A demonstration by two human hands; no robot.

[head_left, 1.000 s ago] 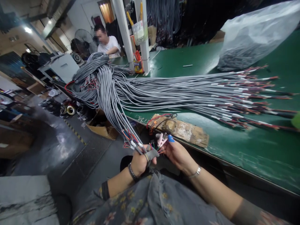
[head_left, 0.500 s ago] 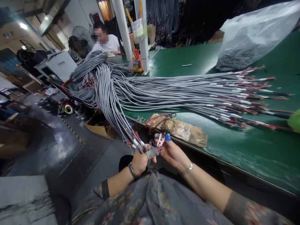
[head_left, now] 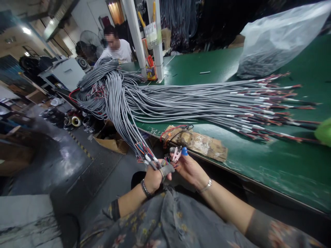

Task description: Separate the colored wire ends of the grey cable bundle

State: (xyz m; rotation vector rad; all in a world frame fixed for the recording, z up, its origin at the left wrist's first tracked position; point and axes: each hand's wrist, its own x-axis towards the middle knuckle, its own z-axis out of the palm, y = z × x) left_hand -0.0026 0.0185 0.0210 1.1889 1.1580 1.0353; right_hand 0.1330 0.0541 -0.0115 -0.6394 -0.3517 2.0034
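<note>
My left hand (head_left: 153,178) is closed around the ends of several grey cables (head_left: 122,119) that hang down over the bench edge. A grey cover wraps its thumb. Thin coloured wires (head_left: 145,151) fan out of the cables just above that fist. Close on the right, my right hand (head_left: 191,170), with a blue cover on the thumb, pinches a small pale pink clip (head_left: 177,155). Between the two hands stick out short stripped wire ends (head_left: 177,166), near the right fingertips. Whether the clip touches these wires I cannot tell.
Many more grey cables (head_left: 196,100) lie across the green bench (head_left: 258,172). A taped cardboard piece (head_left: 204,143) rests by its front edge. A clear plastic bag (head_left: 274,44) stands at the back right. Beyond the white posts (head_left: 158,44) sits a person (head_left: 120,50).
My right hand and the pink clip have shifted slightly left, closer to the left hand. The left hand keeps hold of the cables. The whole view has drifted a little.
</note>
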